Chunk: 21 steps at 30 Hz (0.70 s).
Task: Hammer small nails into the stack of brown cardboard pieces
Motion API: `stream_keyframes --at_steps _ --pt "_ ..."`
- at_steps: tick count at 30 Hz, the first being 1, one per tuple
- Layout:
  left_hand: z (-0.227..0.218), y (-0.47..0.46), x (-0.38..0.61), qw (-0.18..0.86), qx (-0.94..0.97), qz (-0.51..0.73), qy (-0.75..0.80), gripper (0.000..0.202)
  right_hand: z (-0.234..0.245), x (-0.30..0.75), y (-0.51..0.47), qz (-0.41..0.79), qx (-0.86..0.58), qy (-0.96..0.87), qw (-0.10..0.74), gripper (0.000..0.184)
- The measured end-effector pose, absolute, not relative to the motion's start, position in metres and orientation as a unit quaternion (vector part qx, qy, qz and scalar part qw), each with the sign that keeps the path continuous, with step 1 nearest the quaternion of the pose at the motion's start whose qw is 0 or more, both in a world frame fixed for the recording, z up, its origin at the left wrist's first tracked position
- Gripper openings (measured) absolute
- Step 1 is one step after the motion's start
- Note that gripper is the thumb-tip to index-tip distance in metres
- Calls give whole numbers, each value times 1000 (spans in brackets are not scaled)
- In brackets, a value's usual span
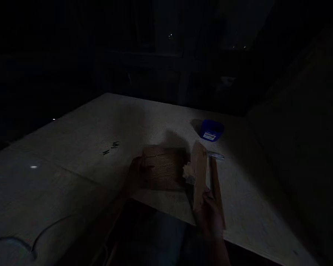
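The brown slab (200, 177) stands tilted up in your right hand (211, 212), whose thumb and fingers are clamped on its lower end. Just left of that hand, a ridged brown piece (165, 168) lies on the bench (161, 114); your left hand (137, 171) is at its left edge, though it is too dark to tell whether the fingers grip it. Beside your right hand runs a narrow brown strip (217, 192). Beyond that hand sits a blue container (211, 131); small green sticks (111, 147) lie beyond your left hand, to its left.
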<state>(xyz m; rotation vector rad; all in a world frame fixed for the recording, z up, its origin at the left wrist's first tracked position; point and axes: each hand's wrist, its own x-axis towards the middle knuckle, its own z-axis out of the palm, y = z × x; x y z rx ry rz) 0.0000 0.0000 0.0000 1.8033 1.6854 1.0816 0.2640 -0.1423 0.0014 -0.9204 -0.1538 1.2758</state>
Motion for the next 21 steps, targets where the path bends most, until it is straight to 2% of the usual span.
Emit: stream_keyframes --at_steps 10,21 --pt "-9 -11 5 197 649 456 577 52 5 270 -142 584 -398 -15 708 32" --pt "-8 -11 5 163 624 504 575 47 5 269 -144 578 -394 -33 714 40"
